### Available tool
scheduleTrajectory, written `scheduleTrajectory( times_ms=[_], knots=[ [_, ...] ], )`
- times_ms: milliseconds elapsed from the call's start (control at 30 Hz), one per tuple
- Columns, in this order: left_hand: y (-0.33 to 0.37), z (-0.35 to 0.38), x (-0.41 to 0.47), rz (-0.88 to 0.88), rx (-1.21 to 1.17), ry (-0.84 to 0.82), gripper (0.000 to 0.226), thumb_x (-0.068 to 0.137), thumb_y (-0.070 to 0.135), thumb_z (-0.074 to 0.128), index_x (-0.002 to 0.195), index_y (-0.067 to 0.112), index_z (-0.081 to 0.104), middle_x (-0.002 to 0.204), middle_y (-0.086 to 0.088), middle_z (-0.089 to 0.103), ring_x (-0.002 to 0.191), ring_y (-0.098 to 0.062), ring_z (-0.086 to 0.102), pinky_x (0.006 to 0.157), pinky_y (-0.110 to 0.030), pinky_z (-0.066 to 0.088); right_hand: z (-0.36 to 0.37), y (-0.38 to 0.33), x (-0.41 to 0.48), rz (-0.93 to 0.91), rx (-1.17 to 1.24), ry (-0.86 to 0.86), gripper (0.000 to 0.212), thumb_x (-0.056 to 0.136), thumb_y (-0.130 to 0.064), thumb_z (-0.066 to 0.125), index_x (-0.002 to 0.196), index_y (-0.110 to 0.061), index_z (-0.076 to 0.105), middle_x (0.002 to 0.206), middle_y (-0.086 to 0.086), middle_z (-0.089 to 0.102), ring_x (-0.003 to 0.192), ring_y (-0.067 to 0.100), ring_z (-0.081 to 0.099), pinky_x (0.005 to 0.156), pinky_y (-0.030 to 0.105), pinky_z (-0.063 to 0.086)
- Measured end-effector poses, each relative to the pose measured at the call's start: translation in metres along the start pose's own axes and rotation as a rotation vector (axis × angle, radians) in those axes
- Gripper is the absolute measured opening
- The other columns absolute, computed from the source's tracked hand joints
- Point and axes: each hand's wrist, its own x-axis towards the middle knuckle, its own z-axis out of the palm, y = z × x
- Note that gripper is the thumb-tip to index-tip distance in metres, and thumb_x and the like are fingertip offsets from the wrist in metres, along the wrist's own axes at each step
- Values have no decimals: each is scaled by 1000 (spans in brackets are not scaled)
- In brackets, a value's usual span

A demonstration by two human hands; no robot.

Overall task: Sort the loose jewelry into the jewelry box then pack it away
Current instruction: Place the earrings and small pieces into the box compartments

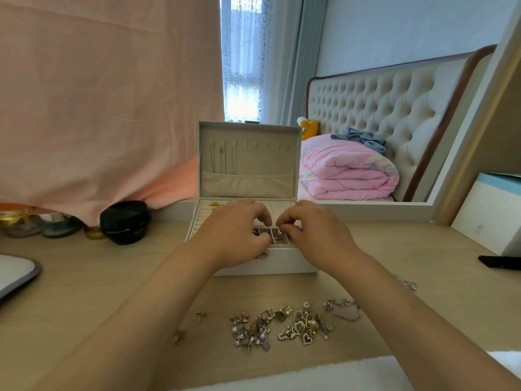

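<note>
Jewelry box (pixel 282 263) open on wooden desk (pixel 112 277), lid (pixel 248 159) upright, thin necklaces (pixel 222 160) hanging inside it. Both hands over the small front compartments, fingertips nearly meeting. Right hand (pixel 313 230) pinching a small dangling earring (pixel 279 235); left hand (pixel 234 235) curled just beside it, grasp too hidden to tell. Loose jewelry (pixel 282 325) heaped between the forearms, apart from the box. Single stud earring (pixel 200 314) left of the heap. Black round case (pixel 125 221) left of the box.

Loose jewelry (pixel 282 324) before open jewelry box (pixel 248 162); jar (pixel 125 221) perhaps leftward.
</note>
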Motion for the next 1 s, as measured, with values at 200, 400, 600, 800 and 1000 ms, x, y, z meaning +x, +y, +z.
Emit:
scheduleTrajectory(
  times_ms=[200, 400, 600, 800, 1000],
  knots=[
    [-3, 2, -1, 11, 49, -103, 10, 86, 39, 56, 95, 42, 60, 110, 15, 55, 107, -11, 46, 99, -38, 41, 1, 3, 3, -5, -85, -60, 19, 99, -35, 56, 108, -40, 73, 109, -13, 59, 103, 12, 57, 81, 32, 45],
    [-6, 2, -1, 11, -1, -110, 10, 85, 40, 56, 92, 45, 59, 107, 17, 53, 106, -8, 44, 98, -38, 43, -1, 1, 1, 15, -115, -72, 16, 98, -37, 55, 98, -38, 71, 106, -13, 61, 102, 12, 57, 78, 30, 40],
    [-6, 3, -2, 25, -11, -95, 17, 86, 39, 59, 103, 43, 59, 107, 14, 55, 108, -10, 45, 99, -36, 42, -8, 5, 3, -8, -109, -173, 19, 95, -35, 51, 96, -39, 70, 104, -13, 56, 101, 11, 56, 87, 34, 45],
    [-8, 5, -2, 29, -3, -115, 29, 88, 42, 60, 117, 40, 64, 116, 13, 54, 114, -11, 42, 102, -35, 39, -14, 7, 2, 35, -19, -150, 17, 89, -31, 54, 87, -40, 68, 106, -18, 58, 97, 7, 56, 84, 33, 46],
    [-8, 5, -3, 46, 12, -108, 33, 89, 43, 58, 121, 38, 62, 118, 12, 54, 113, -11, 42, 101, -35, 40, -15, 3, -2, -69, -107, -161, 26, 91, -28, 52, 91, -41, 74, 109, -16, 59, 99, 8, 57, 87, 33, 47]
  ],
)
